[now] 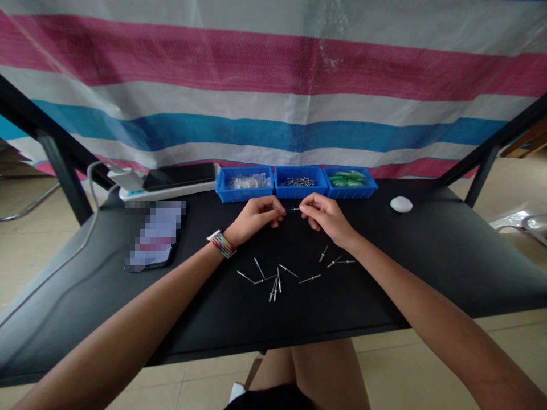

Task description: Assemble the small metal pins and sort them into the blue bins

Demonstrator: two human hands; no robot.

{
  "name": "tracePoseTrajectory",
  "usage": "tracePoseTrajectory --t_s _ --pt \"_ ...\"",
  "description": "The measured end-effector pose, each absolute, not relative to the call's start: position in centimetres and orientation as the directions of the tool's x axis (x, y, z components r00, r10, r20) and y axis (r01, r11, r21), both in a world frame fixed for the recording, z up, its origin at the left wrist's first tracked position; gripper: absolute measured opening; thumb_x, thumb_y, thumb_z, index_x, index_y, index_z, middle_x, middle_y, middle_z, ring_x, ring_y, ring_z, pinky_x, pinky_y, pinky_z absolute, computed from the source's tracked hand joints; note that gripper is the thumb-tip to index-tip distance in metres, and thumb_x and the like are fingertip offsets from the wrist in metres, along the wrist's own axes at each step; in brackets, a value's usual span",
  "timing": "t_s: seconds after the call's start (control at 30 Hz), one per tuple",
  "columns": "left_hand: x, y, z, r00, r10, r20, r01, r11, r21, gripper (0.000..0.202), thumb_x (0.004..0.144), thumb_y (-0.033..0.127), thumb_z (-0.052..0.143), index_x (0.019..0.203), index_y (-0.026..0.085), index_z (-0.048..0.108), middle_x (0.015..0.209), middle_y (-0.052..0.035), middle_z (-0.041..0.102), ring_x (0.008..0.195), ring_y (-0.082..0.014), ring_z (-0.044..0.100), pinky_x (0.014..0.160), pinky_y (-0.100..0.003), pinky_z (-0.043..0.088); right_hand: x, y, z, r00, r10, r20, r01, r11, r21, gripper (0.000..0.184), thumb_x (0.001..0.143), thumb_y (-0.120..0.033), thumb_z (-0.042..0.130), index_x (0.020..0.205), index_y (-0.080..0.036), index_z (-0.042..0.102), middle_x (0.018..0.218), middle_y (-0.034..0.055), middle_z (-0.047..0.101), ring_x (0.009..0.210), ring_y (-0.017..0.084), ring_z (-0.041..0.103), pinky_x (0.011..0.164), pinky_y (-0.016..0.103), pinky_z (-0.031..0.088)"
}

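Over the black table, my left hand and my right hand meet fingertip to fingertip. Both pinch one small metal rivet held level between them, just in front of the blue trays. Several more loose rivets lie scattered on the table nearer to me, below my wrists. A beaded band sits on my left wrist.
Three blue trays stand at the back: one with clear pieces, one with metal rivets, one with green pieces. A phone rests on a white power strip at back left, another phone lies nearer. A white oval object sits right.
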State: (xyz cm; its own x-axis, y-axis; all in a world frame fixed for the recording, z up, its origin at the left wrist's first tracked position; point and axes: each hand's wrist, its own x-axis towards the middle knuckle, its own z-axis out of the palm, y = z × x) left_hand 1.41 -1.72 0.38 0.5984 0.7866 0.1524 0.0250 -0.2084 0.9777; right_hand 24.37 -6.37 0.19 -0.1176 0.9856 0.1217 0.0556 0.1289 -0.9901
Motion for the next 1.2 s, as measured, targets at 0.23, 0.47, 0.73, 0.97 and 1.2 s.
tracePoseTrajectory --t_s 0.23,0.47,0.73,0.97,1.2 --pt "1.35 -1.84 0.42 0.595 0.785 0.174 0.017 -0.230 0.973 0.019 0.089 0.032 0.075 0.088 0.013 0.070 0.081 -0.0019 0.069 0.064 -0.0095 0.063 0.063 -0.022 0.050 24.58 -6.44 0.45 -0.178 0.983 0.040 0.125 0.063 -0.990 0.036 0.095 -0.050 0.065 0.079 -0.018 0.067 0.065 -0.0007 0.061 0.047 0.008 0.051 0.044 0.021 0.034" --pt "1.45 -1.86 0.55 0.599 0.788 0.144 0.019 -0.194 0.981 0.022 0.089 0.034 0.075 0.087 0.014 0.067 0.079 -0.0001 0.065 0.064 -0.0096 0.062 0.063 -0.022 0.050 24.56 -6.44 0.29 -0.191 0.978 0.087 0.085 0.105 -0.991 0.024 0.088 -0.042 0.074 0.086 -0.019 0.068 0.074 -0.0008 0.067 0.053 0.010 0.059 0.050 0.024 0.045" --pt "1.44 -1.67 0.29 0.608 0.786 0.113 0.010 -0.150 0.989 0.031 0.094 0.043 0.068 0.088 0.013 0.068 0.080 -0.0028 0.067 0.065 -0.0116 0.064 0.063 -0.024 0.052 24.43 -6.41 -0.02 -0.127 0.977 0.174 0.095 0.186 -0.978 0.020 0.084 -0.035 0.080 0.089 -0.020 0.069 0.077 -0.0016 0.065 0.055 0.010 0.060 0.051 0.024 0.049" --pt "1.47 -1.81 0.50 0.606 0.783 0.142 0.025 -0.197 0.980 0.023 0.092 0.036 0.071 0.088 0.014 0.068 0.079 -0.0011 0.066 0.064 -0.0105 0.063 0.062 -0.023 0.051 24.35 -6.43 0.09 -0.127 0.982 0.139 0.094 0.152 -0.984 0.022 0.081 -0.035 0.081 0.089 -0.020 0.067 0.079 -0.0018 0.065 0.054 0.011 0.060 0.050 0.025 0.049" --pt "1.33 -1.83 0.49 0.602 0.781 0.166 0.019 -0.222 0.975 0.018 0.089 0.031 0.073 0.089 0.014 0.068 0.080 -0.0010 0.066 0.064 -0.0101 0.063 0.062 -0.022 0.051 24.58 -6.51 0.36 -0.175 0.982 0.076 0.136 0.101 -0.986 0.028 0.092 -0.044 0.069 0.080 -0.019 0.066 0.072 0.0008 0.068 0.054 0.012 0.062 0.052 0.025 0.049"
